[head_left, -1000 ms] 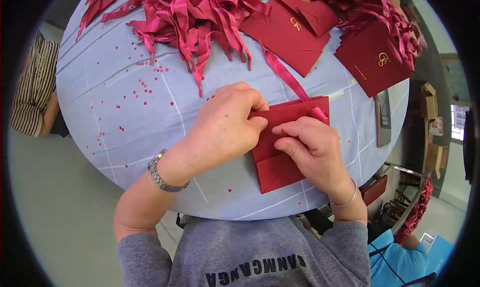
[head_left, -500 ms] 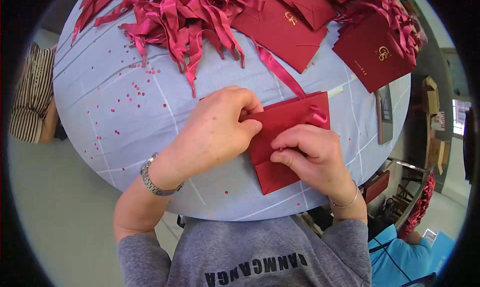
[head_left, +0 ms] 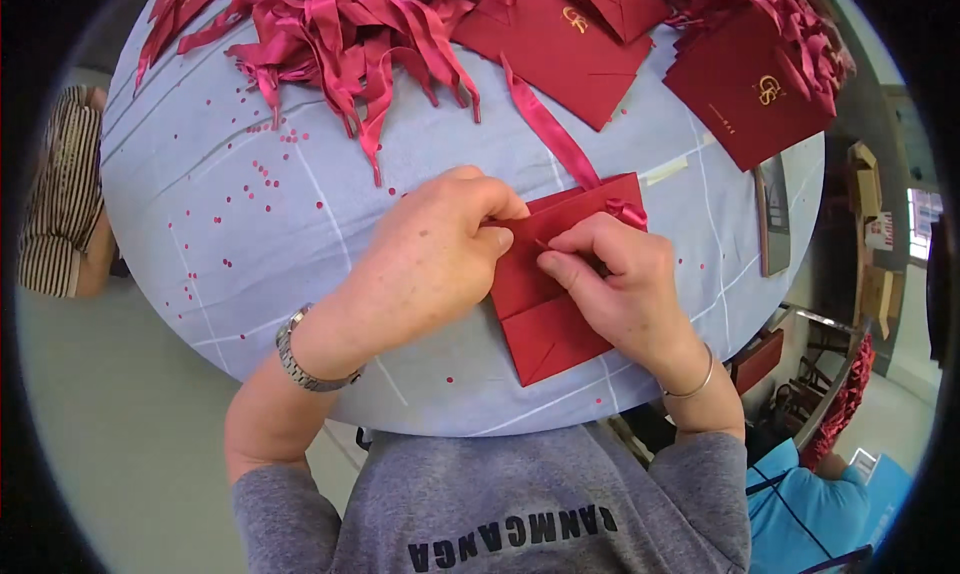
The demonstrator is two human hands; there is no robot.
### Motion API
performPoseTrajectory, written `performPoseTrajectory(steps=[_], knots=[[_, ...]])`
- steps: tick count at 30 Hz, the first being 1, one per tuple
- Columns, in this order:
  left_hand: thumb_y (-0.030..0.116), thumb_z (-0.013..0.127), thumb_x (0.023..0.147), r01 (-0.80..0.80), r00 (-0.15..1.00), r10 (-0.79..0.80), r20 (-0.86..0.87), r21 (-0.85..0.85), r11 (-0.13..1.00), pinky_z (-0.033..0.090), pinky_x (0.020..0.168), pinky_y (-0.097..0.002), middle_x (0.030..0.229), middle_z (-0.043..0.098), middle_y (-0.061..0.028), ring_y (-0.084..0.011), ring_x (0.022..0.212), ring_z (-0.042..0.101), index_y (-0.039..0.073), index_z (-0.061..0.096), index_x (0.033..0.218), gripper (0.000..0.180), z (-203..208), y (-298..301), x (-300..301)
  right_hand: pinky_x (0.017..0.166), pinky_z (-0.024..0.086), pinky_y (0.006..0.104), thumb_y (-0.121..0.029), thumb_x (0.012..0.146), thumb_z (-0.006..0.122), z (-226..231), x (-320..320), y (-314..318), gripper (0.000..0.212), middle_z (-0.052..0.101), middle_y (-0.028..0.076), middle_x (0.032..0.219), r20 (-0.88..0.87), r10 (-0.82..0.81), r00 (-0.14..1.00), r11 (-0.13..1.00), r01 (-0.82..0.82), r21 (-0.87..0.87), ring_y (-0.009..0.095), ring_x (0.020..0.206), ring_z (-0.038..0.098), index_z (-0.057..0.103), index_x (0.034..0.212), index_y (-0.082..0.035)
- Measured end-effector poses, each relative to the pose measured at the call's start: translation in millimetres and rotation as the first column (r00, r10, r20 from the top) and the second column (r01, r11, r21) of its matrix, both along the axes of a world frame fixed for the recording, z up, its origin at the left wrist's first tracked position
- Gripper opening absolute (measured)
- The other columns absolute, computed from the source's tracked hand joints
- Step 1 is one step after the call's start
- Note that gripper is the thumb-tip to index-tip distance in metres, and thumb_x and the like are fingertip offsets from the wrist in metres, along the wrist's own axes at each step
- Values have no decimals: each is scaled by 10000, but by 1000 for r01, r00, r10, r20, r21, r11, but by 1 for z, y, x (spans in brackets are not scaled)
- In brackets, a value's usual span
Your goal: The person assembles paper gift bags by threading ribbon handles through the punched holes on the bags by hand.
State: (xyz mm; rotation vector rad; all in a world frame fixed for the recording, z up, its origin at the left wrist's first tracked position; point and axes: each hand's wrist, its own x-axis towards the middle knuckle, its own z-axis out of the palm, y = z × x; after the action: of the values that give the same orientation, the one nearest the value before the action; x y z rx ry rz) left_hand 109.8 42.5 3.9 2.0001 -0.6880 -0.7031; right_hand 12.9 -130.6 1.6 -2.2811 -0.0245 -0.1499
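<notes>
A small dark red paper bag (head_left: pixel 548 319) lies in front of me near the table's front edge. My left hand (head_left: pixel 440 239) pinches its upper left edge between thumb and fingers. A pink-red satin ribbon (head_left: pixel 548 129) runs from the far side down to the bag's upper right, and a short piece of it shows on the bag's front. Over that front, my right hand (head_left: pixel 620 284) pinches the ribbon's thin tip, which pokes out left of the fingertips. The rest of the ribbon in that hand is hidden by the fingers.
Beyond my hands lies a heap of ribbons (head_left: pixel 350 44). Flat red bags (head_left: pixel 570 59) lie behind, with a ribboned bag stack (head_left: pixel 745 99) at the right. A phone-like dark slab (head_left: pixel 772 219) rests by the right edge. Small red dots (head_left: pixel 262 171) litter the tablecloth. Another person (head_left: pixel 65 194) is at left.
My right hand has moved up across the bag with the ribbon tip, toward my left fingers. My left hand keeps its hold on the bag's edge.
</notes>
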Motion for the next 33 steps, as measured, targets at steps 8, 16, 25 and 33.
performPoseTrajectory(steps=[8,16,25,33], knots=[[-13,580,801,2,999,-3,40,12,1000,425,676,-290,839,543,-89,-166,745,534,-47,614,935,143,1,-2,-3,553,458,256,-44,762,732,-1,2,-1,80,646,59,703,-15,-12,1000,1000,12,23,137,613,601,662,780,-12],[-24,590,792,-26,998,30,53,-72,997,413,639,-293,803,535,-89,-176,703,523,-49,609,900,112,0,-3,-8,546,455,250,-32,775,711,4,4,-3,74,639,42,661,-135,-30,990,997,39,64,89,601,592,645,771,2],[-30,608,750,52,915,-13,404,-86,995,434,729,-400,817,550,-142,-329,822,545,-20,611,851,102,-2,-7,-15,528,448,233,-34,788,679,14,14,-2,84,630,37,640,-283,-4,959,997,25,73,78,595,582,625,767,26],[-22,632,745,61,844,10,536,-115,991,457,682,-392,833,563,-166,-343,780,562,-29,599,871,130,-8,-11,-17,525,447,279,-70,785,681,6,16,-8,102,616,68,627,-374,-35,927,960,134,244,110,564,575,632,789,19]])
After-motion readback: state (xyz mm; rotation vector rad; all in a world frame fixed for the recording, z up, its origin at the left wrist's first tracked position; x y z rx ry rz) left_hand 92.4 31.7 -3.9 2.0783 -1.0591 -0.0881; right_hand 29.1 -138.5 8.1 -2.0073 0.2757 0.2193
